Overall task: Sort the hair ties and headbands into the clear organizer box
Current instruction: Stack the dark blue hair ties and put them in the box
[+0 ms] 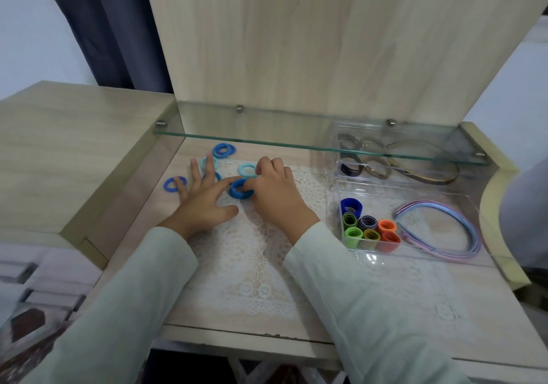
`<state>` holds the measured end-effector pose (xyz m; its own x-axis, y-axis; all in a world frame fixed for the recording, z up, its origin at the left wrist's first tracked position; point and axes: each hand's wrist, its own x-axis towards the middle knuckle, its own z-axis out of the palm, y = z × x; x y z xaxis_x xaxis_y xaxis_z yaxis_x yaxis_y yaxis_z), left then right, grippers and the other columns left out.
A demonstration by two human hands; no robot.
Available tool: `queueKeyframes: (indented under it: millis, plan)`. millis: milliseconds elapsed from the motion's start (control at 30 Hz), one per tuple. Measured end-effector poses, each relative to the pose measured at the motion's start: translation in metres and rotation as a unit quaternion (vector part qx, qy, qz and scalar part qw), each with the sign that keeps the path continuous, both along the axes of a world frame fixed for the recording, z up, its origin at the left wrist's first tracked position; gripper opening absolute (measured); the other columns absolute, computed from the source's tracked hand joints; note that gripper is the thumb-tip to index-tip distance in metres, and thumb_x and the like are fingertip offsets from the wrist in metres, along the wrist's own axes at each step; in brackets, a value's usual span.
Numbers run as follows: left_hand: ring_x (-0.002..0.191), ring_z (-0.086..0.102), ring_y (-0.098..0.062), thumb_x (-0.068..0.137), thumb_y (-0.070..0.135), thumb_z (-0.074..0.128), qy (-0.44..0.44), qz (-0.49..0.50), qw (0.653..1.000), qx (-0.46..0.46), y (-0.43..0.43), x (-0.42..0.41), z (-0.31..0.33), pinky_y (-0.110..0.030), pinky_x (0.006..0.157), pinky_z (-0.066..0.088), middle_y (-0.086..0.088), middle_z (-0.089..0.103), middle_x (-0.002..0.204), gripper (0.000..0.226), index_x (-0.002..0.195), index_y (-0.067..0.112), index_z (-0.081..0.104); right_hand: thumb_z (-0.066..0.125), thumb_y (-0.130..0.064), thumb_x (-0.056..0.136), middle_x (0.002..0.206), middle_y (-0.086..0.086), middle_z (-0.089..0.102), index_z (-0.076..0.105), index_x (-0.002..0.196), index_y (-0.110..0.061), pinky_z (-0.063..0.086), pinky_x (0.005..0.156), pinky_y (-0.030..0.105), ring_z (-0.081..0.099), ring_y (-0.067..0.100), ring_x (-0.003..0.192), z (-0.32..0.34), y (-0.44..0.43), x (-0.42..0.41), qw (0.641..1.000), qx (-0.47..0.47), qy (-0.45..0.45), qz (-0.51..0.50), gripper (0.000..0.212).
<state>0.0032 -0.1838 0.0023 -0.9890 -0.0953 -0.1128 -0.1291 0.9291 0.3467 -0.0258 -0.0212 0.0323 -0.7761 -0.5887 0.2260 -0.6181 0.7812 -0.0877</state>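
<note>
Several blue and light-blue hair ties lie loose on the lace mat at the back left. My right hand pinches a small stack of blue hair ties, held on edge. My left hand lies spread and flat; its fingers touch a blue tie and a light-blue tie, and its forefinger reaches the stack. Another light-blue tie and a darker pair lie behind. The clear organizer box at the right holds rolled green, orange, dark and blue ties and pastel headbands.
A glass shelf hangs low over the back of the desk, above the ties. A second clear box behind the organizer holds brown headbands and dark ties. A raised wooden side panel walls the left; the white lace mat covers the middle.
</note>
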Motion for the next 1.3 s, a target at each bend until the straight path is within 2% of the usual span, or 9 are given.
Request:
queueKeyframes:
  millis: [367,567,733,833,933,1067,1133,1233,1300]
  plan:
    - [0.147,-0.028,-0.021,0.083,0.035,0.062,0.008,-0.045,0.998,-0.041,0.005,0.002,0.023,-0.065,0.106,-0.026,0.009,-0.008,0.165,0.059,0.139,0.042,0.045,0.057,-0.017,0.088,0.099,0.008,0.051,0.074,0.098,-0.017,0.019,0.072,0.032,0.042,0.029,0.097,0.001,-0.001,0.002,0.998,0.007,0.056,-0.010,0.020]
    - [0.151,-0.010,-0.014,0.086,0.047,0.052,-0.019,-0.061,0.996,-0.065,0.013,0.007,0.027,-0.059,0.107,-0.029,-0.004,0.015,0.164,0.076,0.153,0.042,0.017,0.051,-0.024,0.094,0.107,0.005,0.047,0.070,0.112,-0.026,0.022,0.079,0.030,0.038,0.028,0.105,0.017,0.015,0.004,0.999,0.037,0.030,0.013,0.026]
    - [0.146,0.024,-0.011,0.091,0.043,0.059,0.037,-0.076,0.996,0.039,0.037,0.015,0.042,-0.049,0.112,-0.027,0.021,0.054,0.133,0.049,0.138,0.045,0.044,0.058,-0.031,0.093,0.106,0.004,0.046,0.067,0.119,-0.031,0.031,0.088,0.032,0.037,0.026,0.105,0.038,0.040,0.004,0.998,0.057,-0.019,0.020,0.028]
    - [0.131,0.043,-0.002,0.089,0.047,0.061,0.056,-0.091,0.992,0.073,0.051,0.011,0.048,-0.049,0.114,-0.023,0.030,0.058,0.110,0.037,0.124,0.051,0.051,0.060,-0.034,0.092,0.098,0.002,0.037,0.067,0.119,-0.030,0.028,0.086,0.029,0.033,0.025,0.100,0.052,0.057,0.003,0.997,0.066,-0.043,0.016,0.028]
    - [0.123,0.048,0.005,0.083,0.054,0.066,0.060,-0.097,0.984,0.139,0.062,0.007,0.053,-0.051,0.114,-0.021,0.033,0.061,0.109,0.028,0.108,0.054,0.054,0.063,-0.036,0.090,0.099,0.001,0.035,0.067,0.118,-0.030,0.024,0.084,0.028,0.028,0.022,0.097,0.067,0.074,0.000,0.996,0.064,-0.065,0.012,0.029]
    - [0.118,0.053,0.011,0.058,0.084,0.063,0.015,-0.122,0.948,0.293,0.079,0.001,0.057,-0.058,0.120,-0.004,0.036,0.065,0.111,0.055,0.106,0.057,0.063,0.065,-0.039,0.088,0.099,0.000,0.036,0.067,0.117,-0.035,0.027,0.086,0.030,0.024,0.019,0.095,0.080,0.098,-0.006,0.995,0.078,-0.063,0.001,0.030]
    - [0.123,0.053,0.003,0.059,0.091,0.055,0.013,-0.125,0.938,0.324,0.089,-0.004,0.059,-0.056,0.120,0.008,0.031,0.066,0.113,0.055,0.104,0.060,0.063,0.066,-0.039,0.087,0.098,0.000,0.036,0.068,0.115,-0.036,0.026,0.085,0.029,0.027,0.020,0.096,0.085,0.109,-0.008,0.995,0.080,-0.061,-0.006,0.028]
    - [0.128,0.049,-0.001,0.068,0.086,0.041,0.001,-0.105,0.929,0.355,0.105,-0.009,0.063,-0.049,0.122,0.007,0.023,0.065,0.123,0.039,0.093,0.067,0.064,0.066,-0.038,0.087,0.098,0.000,0.035,0.067,0.116,-0.035,0.026,0.085,0.030,0.033,0.025,0.105,0.091,0.124,-0.010,0.994,0.099,-0.053,-0.010,0.029]
    - [0.125,0.052,0.003,0.072,0.082,0.034,-0.023,-0.109,0.917,0.382,0.117,-0.009,0.066,-0.045,0.123,0.008,0.018,0.064,0.127,0.048,0.099,0.059,0.067,0.066,-0.038,0.086,0.101,0.001,0.037,0.067,0.117,-0.034,0.028,0.087,0.031,0.034,0.026,0.109,0.095,0.135,-0.010,0.993,0.108,-0.049,-0.012,0.030]
